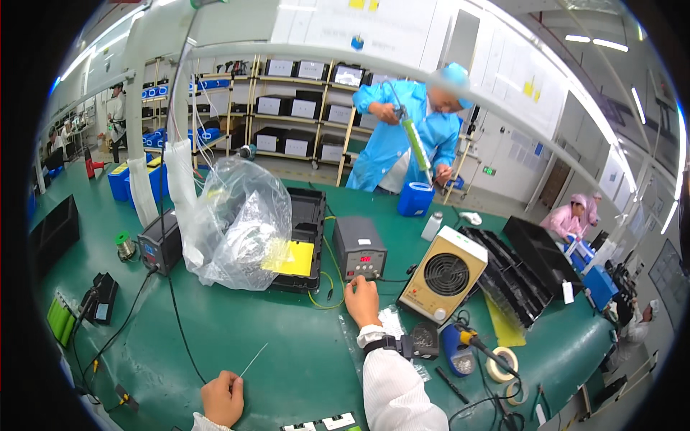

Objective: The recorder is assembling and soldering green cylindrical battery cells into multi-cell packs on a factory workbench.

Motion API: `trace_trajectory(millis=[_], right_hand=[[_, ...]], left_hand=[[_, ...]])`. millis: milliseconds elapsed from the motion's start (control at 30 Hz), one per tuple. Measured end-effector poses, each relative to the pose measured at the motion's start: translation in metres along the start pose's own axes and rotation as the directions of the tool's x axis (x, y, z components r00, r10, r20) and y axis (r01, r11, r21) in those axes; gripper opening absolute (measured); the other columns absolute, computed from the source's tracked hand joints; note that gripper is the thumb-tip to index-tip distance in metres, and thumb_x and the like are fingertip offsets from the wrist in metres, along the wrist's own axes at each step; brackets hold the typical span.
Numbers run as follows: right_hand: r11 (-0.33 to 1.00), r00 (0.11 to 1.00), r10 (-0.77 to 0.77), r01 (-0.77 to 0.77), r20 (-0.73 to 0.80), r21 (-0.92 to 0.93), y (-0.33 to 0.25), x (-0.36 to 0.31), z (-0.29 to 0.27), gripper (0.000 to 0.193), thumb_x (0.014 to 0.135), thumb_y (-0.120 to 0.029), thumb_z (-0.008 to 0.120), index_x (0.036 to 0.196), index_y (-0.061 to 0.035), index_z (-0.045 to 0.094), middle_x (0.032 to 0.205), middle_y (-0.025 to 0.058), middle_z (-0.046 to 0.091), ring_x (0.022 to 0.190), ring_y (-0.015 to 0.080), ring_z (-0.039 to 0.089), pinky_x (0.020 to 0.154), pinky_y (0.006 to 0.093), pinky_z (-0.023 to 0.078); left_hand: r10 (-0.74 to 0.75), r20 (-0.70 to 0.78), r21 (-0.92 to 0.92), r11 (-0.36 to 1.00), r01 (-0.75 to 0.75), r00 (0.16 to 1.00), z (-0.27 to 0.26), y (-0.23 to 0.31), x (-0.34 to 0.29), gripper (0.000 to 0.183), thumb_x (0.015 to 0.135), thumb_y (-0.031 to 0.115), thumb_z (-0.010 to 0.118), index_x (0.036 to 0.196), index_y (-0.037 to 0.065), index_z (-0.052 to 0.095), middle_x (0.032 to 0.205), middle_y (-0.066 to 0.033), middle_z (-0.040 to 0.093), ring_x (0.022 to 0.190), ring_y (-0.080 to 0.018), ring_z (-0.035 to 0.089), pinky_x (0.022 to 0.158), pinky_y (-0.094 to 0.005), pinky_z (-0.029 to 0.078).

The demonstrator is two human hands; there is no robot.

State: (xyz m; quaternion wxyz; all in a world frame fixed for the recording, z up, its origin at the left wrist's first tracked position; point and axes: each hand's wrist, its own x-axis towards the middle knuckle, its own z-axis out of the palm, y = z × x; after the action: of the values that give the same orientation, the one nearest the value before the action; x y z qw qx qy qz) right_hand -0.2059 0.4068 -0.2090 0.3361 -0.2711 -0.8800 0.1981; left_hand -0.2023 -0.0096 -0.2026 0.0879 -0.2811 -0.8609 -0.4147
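Note:
My left hand [223,399], low on the table, pinches a thin, pale strand of solder wire [254,359] that points up and away to the right. My right hand [361,302] reaches forward with its fingers at the lower front of a grey soldering station [360,244] whose red display is lit. The fingertips touch or nearly touch the switch at the panel's left corner; the hand partly covers that spot. A soldering iron [483,346] rests in a blue stand [458,350] to the right of my right forearm.
A gold fan unit [445,276] stands right of the station. Clear plastic bags [237,223] and a yellow card [292,258] lie over a black tray [307,208]. Tape rolls [502,364] sit at right. Across the table, a person in blue [406,140] holds a green tube tool [417,147].

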Motion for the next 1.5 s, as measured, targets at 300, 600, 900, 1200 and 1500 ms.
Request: trace_trajectory(millis=[300, 600, 900, 1200, 1500], right_hand=[[0.965, 0.857, -0.241, 0.260, -0.456, -0.021, -0.084, -0.003, -0.159, 0.011, 0.083, -0.007, 0.065, 0.093, -0.0050, 0.063, 0.094, 0.0120, 0.063, 0.087, 0.0320, 0.063, 0.077, 0.0426, 0.050], [0.805, 0.672, -0.588, 0.436, -0.449, -0.402, -0.170, -0.093, -0.376, 0.009, 0.076, -0.003, 0.069, 0.084, -0.0034, 0.066, 0.076, 0.0136, 0.065, 0.065, 0.0296, 0.062, 0.060, 0.0376, 0.051], [0.134, 0.704, -0.054, 0.707, -0.708, 0.694, -0.284, -0.146, -0.404, 0.013, 0.089, -0.002, 0.063, 0.101, -0.0011, 0.060, 0.073, 0.0027, 0.059, 0.057, 0.0080, 0.053, 0.051, 0.0200, 0.040], [0.445, 0.577, -0.813, 0.699, 0.073, -0.559, -0.161, -0.213, -0.360, 0.013, 0.073, -0.002, 0.072, 0.082, -0.0072, 0.065, 0.062, 0.0028, 0.055, 0.049, 0.0200, 0.053, 0.046, 0.0323, 0.040], [0.917, 0.976, -0.171, 0.208, 0.137, -0.340, -0.007, -0.258, -0.306, 0.024, 0.088, -0.024, 0.065, 0.105, -0.0067, 0.064, 0.069, 0.0100, 0.066, 0.063, 0.0274, 0.067, 0.053, 0.0359, 0.049]], left_hand=[[0.076, 0.007, 0.034, 0.997, -0.076, 0.997, 0.011, -0.026, -0.005, 0.016, 0.084, 0.020, 0.066, 0.082, 0.005, 0.062, 0.068, -0.0123, 0.067, 0.065, -0.0344, 0.066, 0.061, -0.0437, 0.049], [0.096, 0.017, -0.127, 0.987, -0.093, 0.995, -0.010, -0.004, -0.010, 0.015, 0.086, 0.020, 0.065, 0.085, 0.006, 0.064, 0.070, -0.0130, 0.067, 0.068, -0.0349, 0.066, 0.061, -0.0448, 0.049], [0.087, -0.105, -0.300, 0.947, -0.115, 0.991, -0.010, -0.013, -0.007, 0.012, 0.089, 0.009, 0.062, 0.084, 0.000, 0.058, 0.063, -0.0162, 0.060, 0.053, -0.0297, 0.057, 0.051, -0.0395, 0.040], [0.137, -0.059, -0.228, 0.963, -0.147, 0.989, -0.012, 0.001, -0.006, 0.012, 0.088, 0.012, 0.063, 0.086, 0.001, 0.059, 0.063, -0.0156, 0.060, 0.057, -0.0317, 0.060, 0.054, -0.0398, 0.043], [0.116, -0.039, -0.237, 0.964, -0.122, 0.993, 0.004, -0.029, 0.000, 0.010, 0.091, 0.007, 0.060, 0.086, -0.002, 0.057, 0.059, -0.0085, 0.055, 0.050, -0.0167, 0.051, 0.049, -0.0310, 0.037]])
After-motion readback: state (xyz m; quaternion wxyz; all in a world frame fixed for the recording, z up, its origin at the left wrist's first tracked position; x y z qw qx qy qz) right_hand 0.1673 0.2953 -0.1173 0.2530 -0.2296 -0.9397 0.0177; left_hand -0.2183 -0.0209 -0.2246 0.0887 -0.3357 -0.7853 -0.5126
